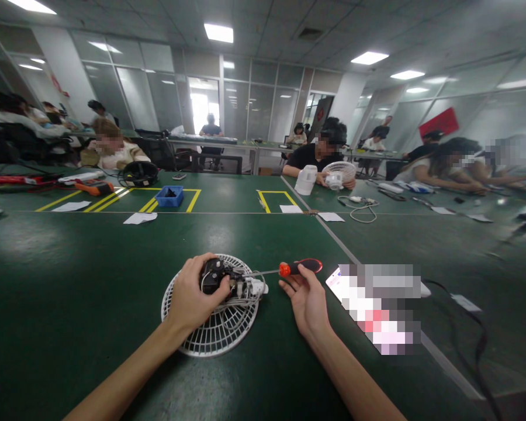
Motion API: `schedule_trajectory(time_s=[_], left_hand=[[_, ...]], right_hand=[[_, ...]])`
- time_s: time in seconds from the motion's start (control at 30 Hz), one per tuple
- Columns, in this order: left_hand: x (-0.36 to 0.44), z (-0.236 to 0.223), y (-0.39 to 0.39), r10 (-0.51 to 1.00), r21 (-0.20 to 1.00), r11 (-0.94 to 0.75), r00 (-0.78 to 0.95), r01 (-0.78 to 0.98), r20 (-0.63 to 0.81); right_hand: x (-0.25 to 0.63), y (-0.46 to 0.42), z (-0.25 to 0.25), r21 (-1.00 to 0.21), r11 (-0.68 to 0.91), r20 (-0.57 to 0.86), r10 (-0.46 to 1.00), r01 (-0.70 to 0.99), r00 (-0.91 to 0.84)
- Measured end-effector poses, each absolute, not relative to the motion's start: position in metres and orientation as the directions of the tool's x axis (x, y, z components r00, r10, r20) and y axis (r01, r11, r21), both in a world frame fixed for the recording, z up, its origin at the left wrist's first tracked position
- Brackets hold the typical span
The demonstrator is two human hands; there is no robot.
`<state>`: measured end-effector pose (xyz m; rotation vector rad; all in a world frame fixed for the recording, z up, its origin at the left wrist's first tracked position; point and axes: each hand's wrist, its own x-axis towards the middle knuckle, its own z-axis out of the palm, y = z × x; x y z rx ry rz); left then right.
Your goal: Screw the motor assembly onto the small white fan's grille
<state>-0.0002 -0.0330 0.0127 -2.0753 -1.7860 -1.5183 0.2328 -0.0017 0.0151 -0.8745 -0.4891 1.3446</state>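
On the green table lies a white round fan grille (201, 345), with a black fan motor (214, 275) and its pale wiring resting over it. My left hand (193, 292) is closed around the motor, thumb at its near side. A screwdriver (300, 267) with a red and black handle lies level, its shaft pointing left to the motor's shaft end. My right hand (307, 298) has its thumb and fingers at the handle, palm partly upward. Whether the tip sits in a screw is too small to tell.
A phone (368, 310), blurred by mosaic, lies right of my right hand, beside a black cable (480, 339). Farther off stand a blue bin (169, 197) and a white fan housing (305, 180). Across the table a person (319, 152) handles a white fan part.
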Motion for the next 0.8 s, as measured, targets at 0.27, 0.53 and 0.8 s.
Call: schedule_trajectory(time_s=[0.27, 0.53, 0.8], left_hand=[[0.0002, 0.0136, -0.0334, 0.747, 0.544, -0.350, -0.123, 0.762, 0.653], [0.0012, 0.0146, -0.0334, 0.739, 0.536, -0.356, -0.120, 0.766, 0.663], [0.0005, 0.0132, -0.0324, 0.750, 0.544, -0.347, -0.122, 0.764, 0.650]], right_hand=[[0.2332, 0.0004, 0.0125, -0.830, 0.062, -0.102, 0.960, -0.554, 0.261], [0.2314, -0.0008, 0.0152, -0.821, 0.062, -0.106, 0.960, -0.568, 0.258], [0.2307, -0.0004, 0.0141, -0.842, 0.086, -0.075, 0.959, -0.533, 0.274]])
